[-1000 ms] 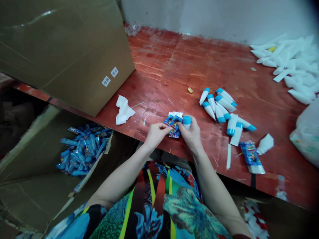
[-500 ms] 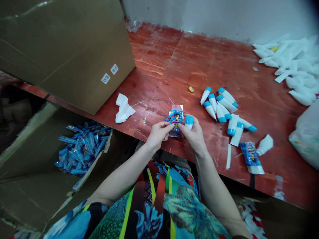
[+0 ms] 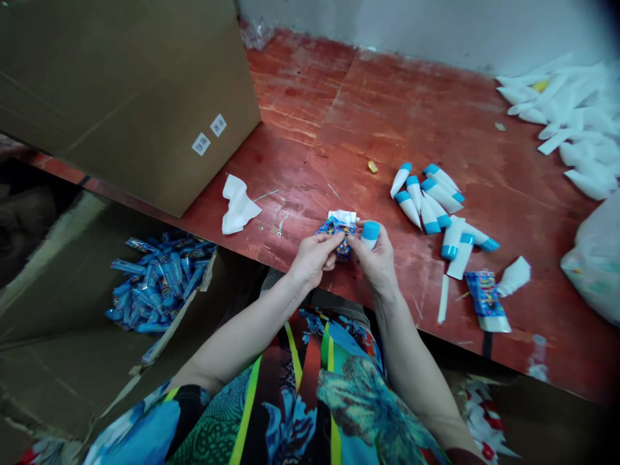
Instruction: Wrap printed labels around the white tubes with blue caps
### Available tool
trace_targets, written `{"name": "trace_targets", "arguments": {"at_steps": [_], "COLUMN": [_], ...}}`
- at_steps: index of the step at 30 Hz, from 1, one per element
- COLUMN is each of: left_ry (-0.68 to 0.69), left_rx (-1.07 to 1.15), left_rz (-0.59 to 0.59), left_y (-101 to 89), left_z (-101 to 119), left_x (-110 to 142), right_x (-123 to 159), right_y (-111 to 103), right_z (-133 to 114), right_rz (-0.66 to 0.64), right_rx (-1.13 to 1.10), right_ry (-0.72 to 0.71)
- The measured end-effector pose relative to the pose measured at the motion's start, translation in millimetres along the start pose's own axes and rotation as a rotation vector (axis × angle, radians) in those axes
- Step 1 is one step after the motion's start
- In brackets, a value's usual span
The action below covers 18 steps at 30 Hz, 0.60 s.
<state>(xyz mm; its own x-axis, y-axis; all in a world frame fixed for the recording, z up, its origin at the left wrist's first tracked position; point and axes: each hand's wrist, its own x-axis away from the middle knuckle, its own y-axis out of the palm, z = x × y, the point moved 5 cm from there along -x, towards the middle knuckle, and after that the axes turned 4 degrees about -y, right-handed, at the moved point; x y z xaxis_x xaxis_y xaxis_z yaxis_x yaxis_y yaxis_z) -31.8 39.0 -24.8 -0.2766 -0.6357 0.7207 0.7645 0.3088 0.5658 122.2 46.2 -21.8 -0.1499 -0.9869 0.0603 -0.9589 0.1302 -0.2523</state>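
A crumpled blue printed packet (image 3: 336, 236) sits pinched between the person's two hands, just above the near edge of the bench (image 3: 310, 116), with a white tip showing along its top. The left hand (image 3: 314, 258) grips it closely between fingers and thumb. The right hand (image 3: 376, 258) holds a white tube (image 3: 369, 237) upright, blue cap on top, and its fingers (image 3: 352, 242) press against the packet's side.

At about 2 o'clock from the hands, more white tubes with blue caps (image 3: 429, 203) lie in a loose cluster, pointing in mixed directions. Past them, near the wall, a large heap of white tubes without caps (image 3: 566, 123) spreads across the bench's far corner. A flat blue packet (image 3: 485, 300) lies at about 3 o'clock, just beside a white scrap (image 3: 514, 276), and a bulging plastic bag (image 3: 593, 258) sits at the right edge.

A small yellow piece (image 3: 372, 166) lies at 12 o'clock. A crumpled white tissue (image 3: 239, 205) lies at about 10 o'clock, near a big closed cardboard box (image 3: 121, 97). Below the bench at about 8 o'clock, an open cardboard box (image 3: 58, 336) holds a heap of blue packets (image 3: 157, 284).
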Motion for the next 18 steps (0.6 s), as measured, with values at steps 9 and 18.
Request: {"name": "trace_targets", "arguments": {"at_steps": [9, 18], "left_ry": [-0.035, 0.075], "left_rx": [0.014, 0.033], "left_rz": [-0.029, 0.141], "left_y": [-3.6, -9.7], "left_z": [1, 1], "left_x": [-3, -7], "right_x": [8, 52], "right_y": [9, -13], "right_z": [3, -14], "right_rz": [-0.022, -0.328], "right_rx": [-0.186, 0.104], "right_ry": [0.13, 0.098]}}
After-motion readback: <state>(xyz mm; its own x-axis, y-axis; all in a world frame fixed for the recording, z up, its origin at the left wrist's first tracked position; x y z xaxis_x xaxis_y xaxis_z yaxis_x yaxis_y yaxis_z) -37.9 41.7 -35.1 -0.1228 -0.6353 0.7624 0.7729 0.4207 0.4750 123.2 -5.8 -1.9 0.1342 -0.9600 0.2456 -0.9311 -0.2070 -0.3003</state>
